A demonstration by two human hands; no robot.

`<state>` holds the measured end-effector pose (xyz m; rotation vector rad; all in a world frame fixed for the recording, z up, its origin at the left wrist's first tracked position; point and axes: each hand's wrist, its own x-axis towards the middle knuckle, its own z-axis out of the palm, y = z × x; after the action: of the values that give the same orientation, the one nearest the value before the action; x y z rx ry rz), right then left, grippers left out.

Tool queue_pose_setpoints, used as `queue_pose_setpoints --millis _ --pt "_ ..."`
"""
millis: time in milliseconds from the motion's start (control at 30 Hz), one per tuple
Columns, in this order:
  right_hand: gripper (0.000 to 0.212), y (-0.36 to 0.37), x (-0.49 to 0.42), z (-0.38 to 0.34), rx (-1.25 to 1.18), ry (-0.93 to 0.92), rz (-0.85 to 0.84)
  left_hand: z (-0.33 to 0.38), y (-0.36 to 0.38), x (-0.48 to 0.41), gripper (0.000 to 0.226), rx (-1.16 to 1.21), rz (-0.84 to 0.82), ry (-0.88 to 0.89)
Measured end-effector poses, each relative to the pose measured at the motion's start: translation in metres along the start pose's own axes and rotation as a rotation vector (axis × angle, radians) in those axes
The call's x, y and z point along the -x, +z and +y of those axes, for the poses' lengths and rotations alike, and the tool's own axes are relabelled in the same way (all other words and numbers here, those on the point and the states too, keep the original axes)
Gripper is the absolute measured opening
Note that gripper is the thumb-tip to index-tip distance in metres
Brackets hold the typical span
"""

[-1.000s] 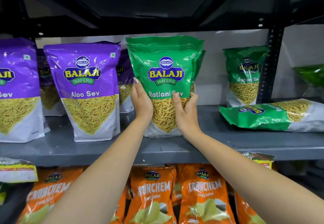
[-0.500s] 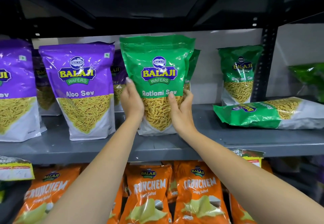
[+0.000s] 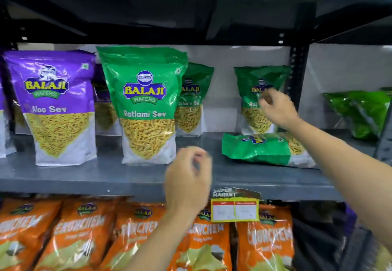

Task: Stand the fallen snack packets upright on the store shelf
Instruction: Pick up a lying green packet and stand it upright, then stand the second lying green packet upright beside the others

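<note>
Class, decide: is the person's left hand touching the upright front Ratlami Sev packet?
Apart. The head view shows the left hand below and right of the Ratlami Sev packet, with grey shelf visible between them.

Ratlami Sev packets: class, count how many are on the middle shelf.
4. One stands at the front, one stands behind it, one stands at the back behind the right hand, and one lies flat. The blurred green bags far right are unreadable; more may be hidden.
</note>
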<state>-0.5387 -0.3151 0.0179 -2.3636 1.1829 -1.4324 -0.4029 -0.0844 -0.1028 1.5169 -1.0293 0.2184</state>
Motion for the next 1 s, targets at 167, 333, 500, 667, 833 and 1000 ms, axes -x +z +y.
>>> queue_pose_setpoints --millis 167,333,500,667,833,1000 --pt "0.058 -0.007 -0.015 0.082 0.511 0.2 -0.444 0.023 0.058 -0.023 0.097 -0.755 -0.545 -0.125" --pt "0.078 -0.002 -0.014 0.08 0.547 0.266 -0.743 0.037 0.098 -0.032 0.129 -0.84 -0.791 -0.273" --pt "0.068 -0.01 -0.01 0.068 0.492 0.275 -0.757 0.042 0.121 -0.039 0.103 -0.599 -0.79 -0.322" --pt "0.059 -0.018 -0.006 0.062 0.368 0.329 -0.714 0.042 0.136 -0.054 0.07 0.147 -0.631 -0.514" --pt "0.052 -0.015 0.0 0.049 0.203 0.393 -0.621 0.064 0.132 -0.066 0.031 0.948 -0.484 -0.877" --pt "0.03 -0.013 0.0 0.042 -0.144 0.493 -0.429 0.077 0.127 -0.092 0.044 1.053 -0.25 -0.861"
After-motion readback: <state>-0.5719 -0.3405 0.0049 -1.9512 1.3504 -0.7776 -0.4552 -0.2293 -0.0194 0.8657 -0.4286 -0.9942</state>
